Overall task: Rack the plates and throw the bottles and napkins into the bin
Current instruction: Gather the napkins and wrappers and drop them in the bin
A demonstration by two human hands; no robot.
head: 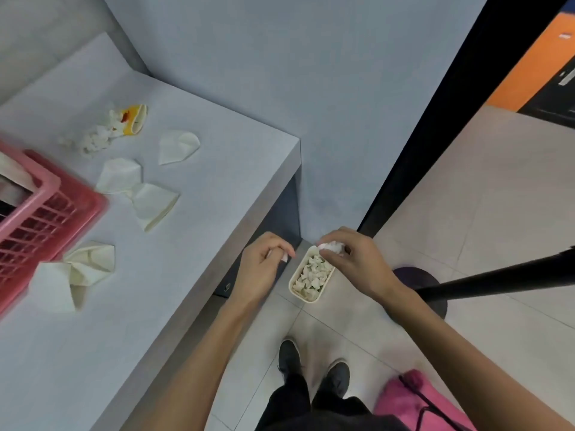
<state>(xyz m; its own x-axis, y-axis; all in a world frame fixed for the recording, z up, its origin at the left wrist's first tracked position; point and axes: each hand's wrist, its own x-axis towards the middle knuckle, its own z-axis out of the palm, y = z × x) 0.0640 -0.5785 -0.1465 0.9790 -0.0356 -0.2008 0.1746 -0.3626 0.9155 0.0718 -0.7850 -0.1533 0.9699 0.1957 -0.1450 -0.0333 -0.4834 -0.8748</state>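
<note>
Both of your bare forearms reached forward from the lower edge of the view, the left one from the lower centre and the right one from the lower right corner. Your left hand was turned back-up with the wrist nearly straight, its fingers curled under and pinching a small white paper scrap at the tips. Your right hand sat level with it, near but apart, also back-up, with thumb and fingers bent round a crumpled white paper napkin at its fingertips.
</note>
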